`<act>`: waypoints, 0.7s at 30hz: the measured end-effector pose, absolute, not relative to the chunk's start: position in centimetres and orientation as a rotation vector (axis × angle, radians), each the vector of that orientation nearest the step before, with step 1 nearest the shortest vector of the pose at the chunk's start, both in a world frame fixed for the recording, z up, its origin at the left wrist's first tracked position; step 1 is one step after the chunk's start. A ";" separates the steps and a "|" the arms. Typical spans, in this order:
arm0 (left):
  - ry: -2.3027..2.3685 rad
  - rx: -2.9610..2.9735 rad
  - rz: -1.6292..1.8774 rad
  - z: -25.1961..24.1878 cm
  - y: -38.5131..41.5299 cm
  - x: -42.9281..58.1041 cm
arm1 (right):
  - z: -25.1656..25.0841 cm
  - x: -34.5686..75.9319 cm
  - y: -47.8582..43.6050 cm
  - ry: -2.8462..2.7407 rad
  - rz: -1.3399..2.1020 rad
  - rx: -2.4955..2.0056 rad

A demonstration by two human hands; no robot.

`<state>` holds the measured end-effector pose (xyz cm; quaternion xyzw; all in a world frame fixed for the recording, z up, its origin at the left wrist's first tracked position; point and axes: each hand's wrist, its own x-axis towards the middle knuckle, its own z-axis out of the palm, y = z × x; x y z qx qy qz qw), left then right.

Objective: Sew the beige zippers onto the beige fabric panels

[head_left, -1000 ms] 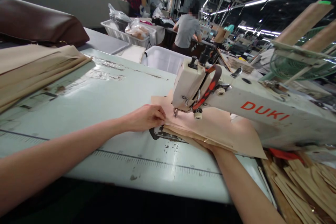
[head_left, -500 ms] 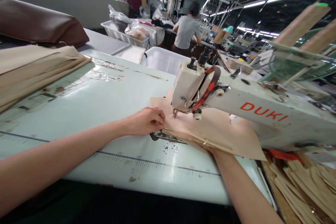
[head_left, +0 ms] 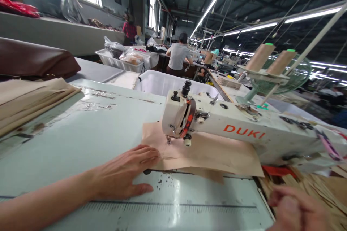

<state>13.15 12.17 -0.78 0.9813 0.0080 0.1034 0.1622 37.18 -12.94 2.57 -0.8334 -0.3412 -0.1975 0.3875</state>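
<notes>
My left hand [head_left: 127, 173] lies flat and open on the pale green table [head_left: 81, 130], its fingertips touching the left edge of a tan piece of material [head_left: 206, 153]. That piece sits under the needle of a white sewing machine [head_left: 217, 122] marked DUKI. My right hand [head_left: 295, 209] is low at the bottom right, off the material, blurred, with fingers curled; whether anything is in it I cannot make out.
A stack of tan sheets [head_left: 29, 101] and a brown leather roll [head_left: 35, 59] lie at the left. Cut tan strips [head_left: 311, 187] are piled right of the table. White bins [head_left: 162, 83] stand behind. Thread cones [head_left: 260, 57] and a fan [head_left: 282, 79] rise at the right. A person in grey [head_left: 177, 56] works farther back.
My right hand has come out from under the material and drawn back to the bottom right. My left hand has flattened and slid toward me. The camera has tilted up.
</notes>
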 end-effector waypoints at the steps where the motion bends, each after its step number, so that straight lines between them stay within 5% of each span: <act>1: 0.020 2.819 0.296 -1.0 12.1 13.5 | 1.4 35.6 -12.4 -0.983 -0.509 -2.084; 4: 0.059 2.859 0.329 -1.6 12.0 14.8 | -2.4 33.0 -8.3 -1.721 -0.357 -2.056; 11: 0.157 2.864 0.393 -2.7 12.2 15.7 | -3.7 37.5 -3.4 -1.883 -0.077 -2.341; 21: 0.224 2.877 0.343 -2.7 12.3 16.1 | 19.1 41.2 -1.9 -1.811 -1.117 -1.807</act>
